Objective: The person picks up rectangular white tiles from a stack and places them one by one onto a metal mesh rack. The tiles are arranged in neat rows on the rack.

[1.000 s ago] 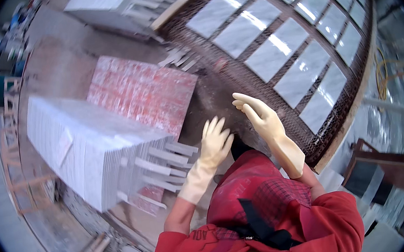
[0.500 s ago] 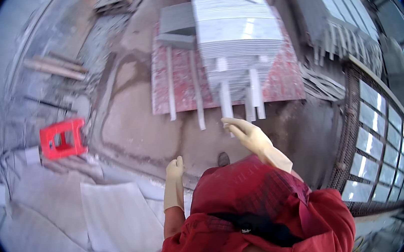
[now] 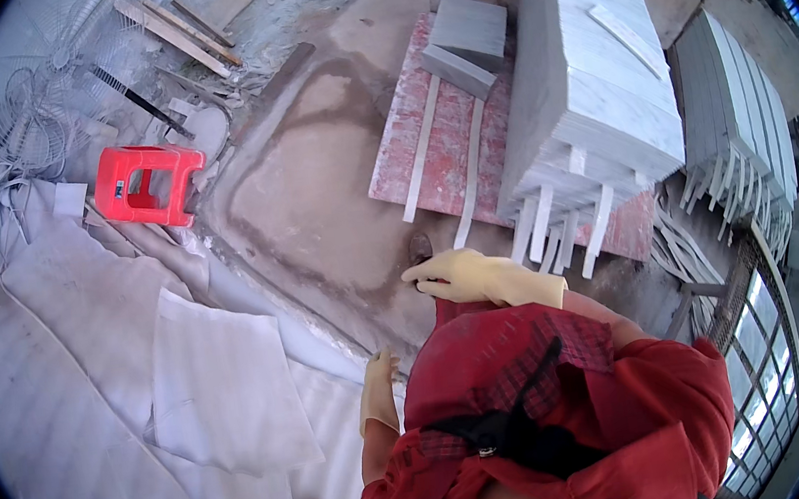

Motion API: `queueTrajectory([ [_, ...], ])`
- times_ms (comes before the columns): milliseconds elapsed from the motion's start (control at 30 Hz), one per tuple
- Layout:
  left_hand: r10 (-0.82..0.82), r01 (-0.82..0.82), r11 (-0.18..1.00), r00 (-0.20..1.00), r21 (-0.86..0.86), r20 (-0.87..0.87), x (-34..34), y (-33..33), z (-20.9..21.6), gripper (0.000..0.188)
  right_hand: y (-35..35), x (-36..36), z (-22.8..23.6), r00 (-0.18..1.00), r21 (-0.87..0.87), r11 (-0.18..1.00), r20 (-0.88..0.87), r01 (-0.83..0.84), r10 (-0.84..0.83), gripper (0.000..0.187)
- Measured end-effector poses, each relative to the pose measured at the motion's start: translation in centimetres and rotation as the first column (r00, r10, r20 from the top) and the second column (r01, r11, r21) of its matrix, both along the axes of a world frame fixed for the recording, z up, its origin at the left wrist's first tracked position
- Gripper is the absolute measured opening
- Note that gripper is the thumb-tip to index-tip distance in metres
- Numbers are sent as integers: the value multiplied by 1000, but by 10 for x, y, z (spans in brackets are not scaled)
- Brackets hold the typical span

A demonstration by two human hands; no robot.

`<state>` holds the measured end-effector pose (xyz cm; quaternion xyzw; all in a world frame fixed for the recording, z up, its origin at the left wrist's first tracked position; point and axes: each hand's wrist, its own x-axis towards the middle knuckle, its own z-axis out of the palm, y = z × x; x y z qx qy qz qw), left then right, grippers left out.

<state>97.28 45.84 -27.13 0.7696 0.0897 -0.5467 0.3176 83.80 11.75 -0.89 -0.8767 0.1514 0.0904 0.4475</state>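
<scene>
My left hand (image 3: 379, 389), in a cream rubber glove, hangs low beside my red clothing with its fingers loosely bent and nothing visible in them. In front of my waist is my right hand (image 3: 455, 276), gloved the same way; its fingers reach leftward, a little apart, and hold nothing that I can see. The nearest thing beyond it is a tall stack of pale grey-white stone slabs (image 3: 611, 54), with white strips (image 3: 543, 217) hanging from its near end. A loose narrow stone piece (image 3: 628, 40) lies on top. Neither hand touches the stack.
A worn red board (image 3: 430, 171) bears smaller stone blocks (image 3: 470, 33) left of the stack. A red plastic stool (image 3: 171, 160) and a wire fan guard (image 3: 16, 112) are at left. White sheets (image 3: 222, 391) cover the lower left. More slabs (image 3: 734, 89) stand at right.
My view has turned left, so the slab stack now appears farther right. My right hand has come in across my waist, away from the hanging strips. My left hand remains low at my side.
</scene>
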Motion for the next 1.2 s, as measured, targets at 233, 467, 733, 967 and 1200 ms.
queueTrajectory([
  [233, -172, 176, 984, 977, -25, 123, 126, -130, -33, 47, -84, 90, -45, 964, -53, 997, -256, 63, -75, 44],
  [467, -458, 456, 888, 870, 54, 183, 270, -222, -62, 52, -170, 162, -60, 925, -23, 932, -121, 361, -361, 41],
  [733, -201, 240, 964, 939, -115, 279, 365, -318, -22, 51, -255, 165, -57, 801, -97, 799, -32, 593, -598, 40],
  [967, -301, 289, 954, 921, 82, 248, 426, -438, -10, 52, -371, 102, -6, 353, -338, 229, 373, 913, -858, 44],
  [1200, -669, 658, 743, 738, 123, 88, 478, -619, -35, 63, -462, 46, 32, 107, -585, -255, 512, 770, -852, 52],
])
